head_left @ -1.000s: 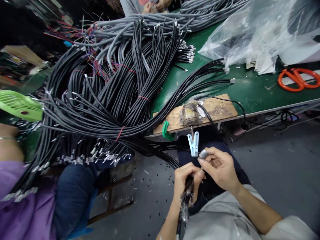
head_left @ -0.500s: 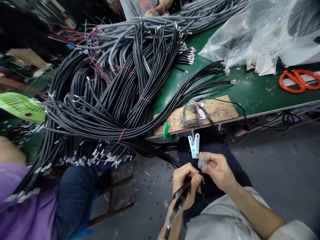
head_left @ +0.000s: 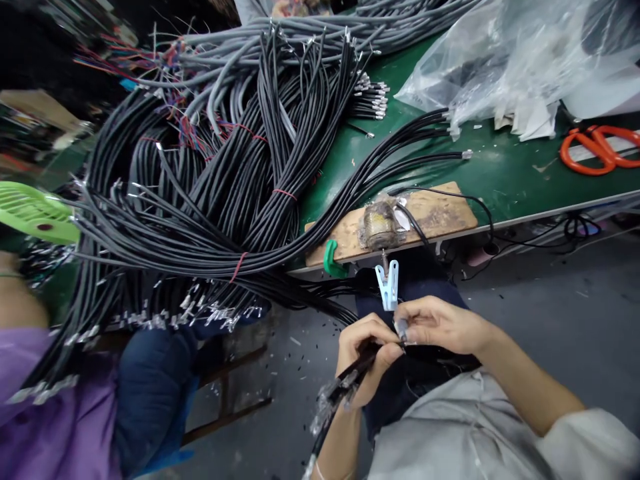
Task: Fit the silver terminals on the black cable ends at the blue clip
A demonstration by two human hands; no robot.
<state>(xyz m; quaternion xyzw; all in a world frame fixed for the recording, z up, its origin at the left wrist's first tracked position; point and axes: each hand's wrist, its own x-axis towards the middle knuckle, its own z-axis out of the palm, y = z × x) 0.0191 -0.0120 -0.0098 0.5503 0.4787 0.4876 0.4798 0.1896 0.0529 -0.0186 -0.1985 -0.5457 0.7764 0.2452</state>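
My left hand (head_left: 367, 353) is closed round several black cables (head_left: 345, 381), whose ends with clear and silvery tips hang down over my wrist. Close against it, my right hand (head_left: 440, 325) pinches at a cable end by the left fingertips. Something grey covers a fingertip of that hand; I cannot make out whether it is a wrap or a held piece. Just above both hands, a light blue clothespin (head_left: 387, 285) sits on the shaft of a small taped motor (head_left: 380, 225). The motor is fixed on a wooden board (head_left: 440, 212) at the table edge.
Large bundles of black cables (head_left: 200, 247) cover the left of the green table (head_left: 505, 180), with grey cables (head_left: 225, 50) behind. Orange-handled scissors (head_left: 590, 152) and a plastic bag (head_left: 480, 67) lie right. A green clamp (head_left: 332, 260) grips the board. A person in purple (head_left: 60, 407) sits left.
My right hand has come in closer to my left, its fingers now meeting the cable end at the left fingertips. The left hand keeps its grip. The view has shifted slightly.
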